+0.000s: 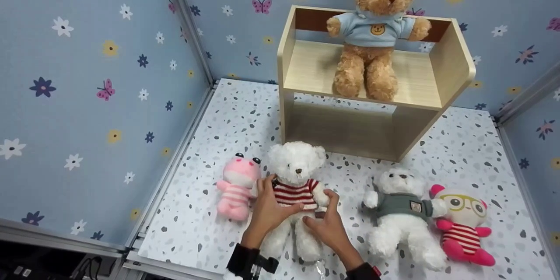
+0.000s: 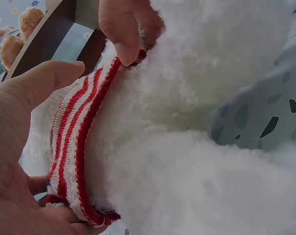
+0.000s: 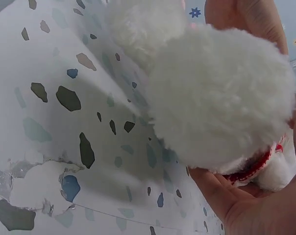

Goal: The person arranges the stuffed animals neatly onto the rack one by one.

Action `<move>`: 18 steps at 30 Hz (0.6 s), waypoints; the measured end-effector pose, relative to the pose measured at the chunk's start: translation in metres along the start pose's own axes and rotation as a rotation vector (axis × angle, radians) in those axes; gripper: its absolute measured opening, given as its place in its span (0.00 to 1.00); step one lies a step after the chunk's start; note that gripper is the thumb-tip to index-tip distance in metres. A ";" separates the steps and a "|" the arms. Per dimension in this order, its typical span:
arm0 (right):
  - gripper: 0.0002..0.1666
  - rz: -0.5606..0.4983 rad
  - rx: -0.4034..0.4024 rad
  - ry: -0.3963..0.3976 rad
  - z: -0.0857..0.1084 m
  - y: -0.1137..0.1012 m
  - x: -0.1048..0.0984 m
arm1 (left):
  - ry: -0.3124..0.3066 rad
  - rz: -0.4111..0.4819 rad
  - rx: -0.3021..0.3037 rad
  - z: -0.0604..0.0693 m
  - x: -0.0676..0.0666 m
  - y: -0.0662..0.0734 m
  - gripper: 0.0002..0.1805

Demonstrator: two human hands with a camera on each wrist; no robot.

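A white teddy bear [image 1: 297,162] in a red-and-white striped knitted sweater [image 1: 291,194] lies face up at the front of the table. From its left side in the head view, my left hand [image 1: 269,210] holds the body, thumb stretched across the sweater. In the left wrist view, the left fingers [image 2: 64,215] curl round the sweater's side. My right hand [image 1: 328,225] grips the other side, its thumb at the sweater's lower hem in the left wrist view. A fluffy white leg [image 3: 221,98] hides part of the right hand in the right wrist view.
A pink striped plush toy [image 1: 238,188] lies to the left. To the right are a white bear in a green top [image 1: 400,214] and a pink plush with yellow glasses [image 1: 463,223]. Behind stands a wooden shelf [image 1: 341,129] with a brown bear [image 1: 372,57] seated on it.
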State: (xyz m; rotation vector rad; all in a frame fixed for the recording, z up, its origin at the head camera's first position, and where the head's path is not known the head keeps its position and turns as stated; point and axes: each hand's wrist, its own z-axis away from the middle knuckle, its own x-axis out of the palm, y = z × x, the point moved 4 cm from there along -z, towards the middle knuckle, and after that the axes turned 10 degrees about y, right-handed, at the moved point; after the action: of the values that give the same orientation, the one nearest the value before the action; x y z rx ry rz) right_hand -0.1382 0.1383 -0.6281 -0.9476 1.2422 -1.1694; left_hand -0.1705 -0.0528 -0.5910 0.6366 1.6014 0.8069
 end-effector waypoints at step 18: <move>0.40 -0.066 -0.056 0.045 0.001 -0.005 0.002 | -0.013 0.014 -0.021 -0.003 0.002 0.004 0.66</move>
State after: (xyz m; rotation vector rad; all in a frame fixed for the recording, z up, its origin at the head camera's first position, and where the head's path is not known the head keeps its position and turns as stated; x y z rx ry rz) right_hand -0.1378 0.1353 -0.6233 -1.0151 1.2941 -1.2193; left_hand -0.1737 -0.0494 -0.5888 0.6369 1.5758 0.8271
